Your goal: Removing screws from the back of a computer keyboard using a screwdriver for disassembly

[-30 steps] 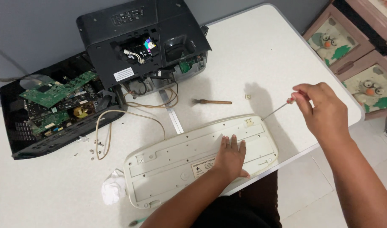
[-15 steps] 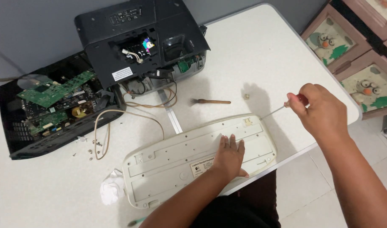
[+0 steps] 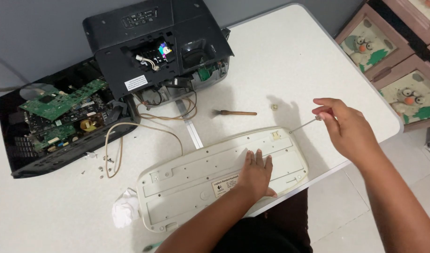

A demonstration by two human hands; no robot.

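The flipped keyboard [image 3: 224, 175] is still pinned flat near the table edge by the left hand [image 3: 257, 173], fingers spread, while the screwdriver [image 3: 303, 125], pinched in the right hand [image 3: 348, 126], is now brought down onto its top-right corner screw.

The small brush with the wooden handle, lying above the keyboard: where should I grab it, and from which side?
Take the small brush by its wooden handle, probably from above. It lies flat on the table, handle pointing right, dark bristles left, and the handle's long, bare middle has free space on both sides. The right hand with the screwdriver is nearest.
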